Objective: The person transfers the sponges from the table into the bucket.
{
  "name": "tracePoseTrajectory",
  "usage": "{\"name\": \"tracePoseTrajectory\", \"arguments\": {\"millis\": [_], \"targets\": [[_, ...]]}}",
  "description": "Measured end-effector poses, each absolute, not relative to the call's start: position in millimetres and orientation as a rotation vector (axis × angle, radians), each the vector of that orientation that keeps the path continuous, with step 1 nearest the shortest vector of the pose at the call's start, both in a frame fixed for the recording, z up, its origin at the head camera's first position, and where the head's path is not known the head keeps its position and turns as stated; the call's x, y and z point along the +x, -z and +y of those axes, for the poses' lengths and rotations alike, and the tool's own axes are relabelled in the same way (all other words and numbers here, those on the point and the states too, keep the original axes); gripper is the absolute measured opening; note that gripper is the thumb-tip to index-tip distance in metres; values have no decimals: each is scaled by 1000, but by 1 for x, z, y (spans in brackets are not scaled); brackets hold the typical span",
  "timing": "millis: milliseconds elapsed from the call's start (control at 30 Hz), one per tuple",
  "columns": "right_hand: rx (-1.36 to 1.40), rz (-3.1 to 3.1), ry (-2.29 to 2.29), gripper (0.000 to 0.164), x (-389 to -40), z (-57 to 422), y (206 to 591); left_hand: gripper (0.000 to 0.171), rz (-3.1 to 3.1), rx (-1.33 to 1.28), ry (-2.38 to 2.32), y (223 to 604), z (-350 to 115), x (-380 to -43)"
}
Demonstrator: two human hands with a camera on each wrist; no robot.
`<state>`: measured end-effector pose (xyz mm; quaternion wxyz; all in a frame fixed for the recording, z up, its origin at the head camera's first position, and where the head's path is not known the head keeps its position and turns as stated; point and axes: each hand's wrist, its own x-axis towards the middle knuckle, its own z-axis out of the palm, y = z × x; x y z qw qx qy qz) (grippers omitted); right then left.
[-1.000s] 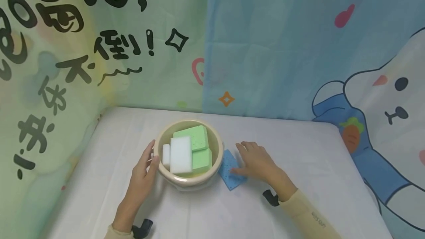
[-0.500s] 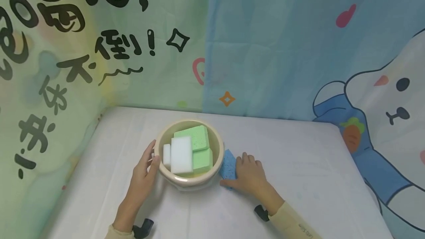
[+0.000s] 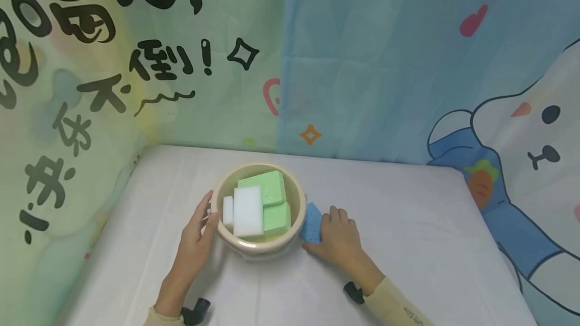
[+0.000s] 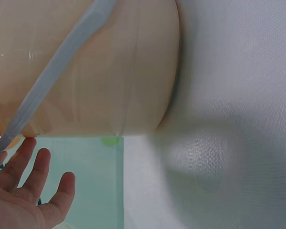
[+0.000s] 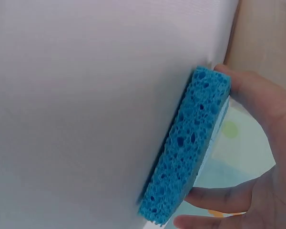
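A cream bucket (image 3: pixel 259 247) stands on the table holding two green sponges (image 3: pixel 267 188) and two white sponge blocks (image 3: pixel 248 211). My left hand (image 3: pixel 194 245) rests against the bucket's left side with fingers extended. In the left wrist view, its fingertips (image 4: pixel 26 143) meet the wall beside the pale handle (image 4: pixel 57 69). To the right of the bucket lies a porous blue sponge (image 5: pixel 186 143), partly covered in the head view by my right hand (image 3: pixel 337 235). That hand holds the sponge by its ends, thumb on one and fingers on the other.
A white cloth (image 3: pixel 408 240) covers the table. Behind it hangs a printed curtain (image 3: pixel 362 64) with lettering and a cartoon animal. A dark wrist mount (image 3: pixel 196 312) sits by the left sleeve, another (image 3: pixel 353 293) by the right.
My right hand has come down and left onto the blue sponge and gripped it; the sponge now looks slightly tilted. The left hand and the bucket have stayed in place.
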<state>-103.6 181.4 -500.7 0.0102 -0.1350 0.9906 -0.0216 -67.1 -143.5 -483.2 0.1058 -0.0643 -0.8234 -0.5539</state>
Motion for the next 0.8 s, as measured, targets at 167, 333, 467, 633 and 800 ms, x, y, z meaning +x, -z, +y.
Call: {"name": "tracePoseTrajectory", "arguments": {"millis": [167,333,467,633,800], "targets": [[-414,3120,129,86,-108,188,499,51,-2424,-189,1627,483,-143,-67],[-377,3104,247,84,-112,197,485,51,-2425,-186,1624,484,-143,-67],[-363,3097,296,83,-116,206,469,51,-2419,-193,1630,483,-143,-66],[-351,3092,300,85,-121,215,453,51,-2416,-196,1636,483,-143,-67],[-363,3088,300,85,-127,223,434,51,-2425,-193,1635,482,-143,-67]]}}
